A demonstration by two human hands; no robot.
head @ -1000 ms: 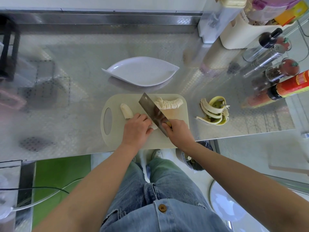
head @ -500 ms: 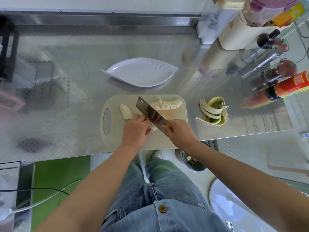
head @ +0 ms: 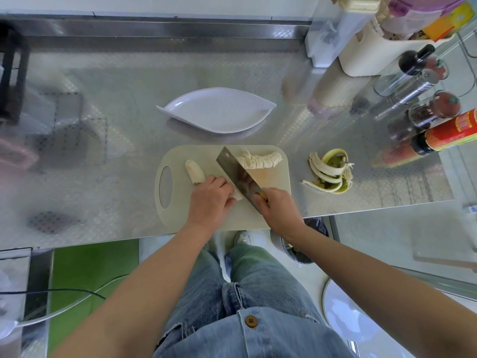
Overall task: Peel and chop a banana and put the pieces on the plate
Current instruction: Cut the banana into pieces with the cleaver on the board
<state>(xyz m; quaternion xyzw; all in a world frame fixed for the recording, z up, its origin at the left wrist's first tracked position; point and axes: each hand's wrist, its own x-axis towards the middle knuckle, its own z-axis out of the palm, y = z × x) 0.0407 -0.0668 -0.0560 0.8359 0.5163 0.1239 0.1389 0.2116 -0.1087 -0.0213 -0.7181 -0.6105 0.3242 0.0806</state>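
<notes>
A pale cutting board lies at the counter's near edge. On it my left hand presses down on the peeled banana, whose far end sticks out past my fingers. My right hand grips the handle of a cleaver, its blade slanting across the board right beside my left fingertips. A row of cut banana slices rests at the board's far right. Behind the board sits the white leaf-shaped plate, with nothing on it.
The banana peel lies on the steel counter to the right of the board. Bottles, shakers and a red-labelled sauce bottle crowd the right side, with a cream container at the back right. A black rack stands far left.
The cleaver has shifted slightly left along the banana with my right hand. My left hand stays on the banana, fingers drawn back a little.
</notes>
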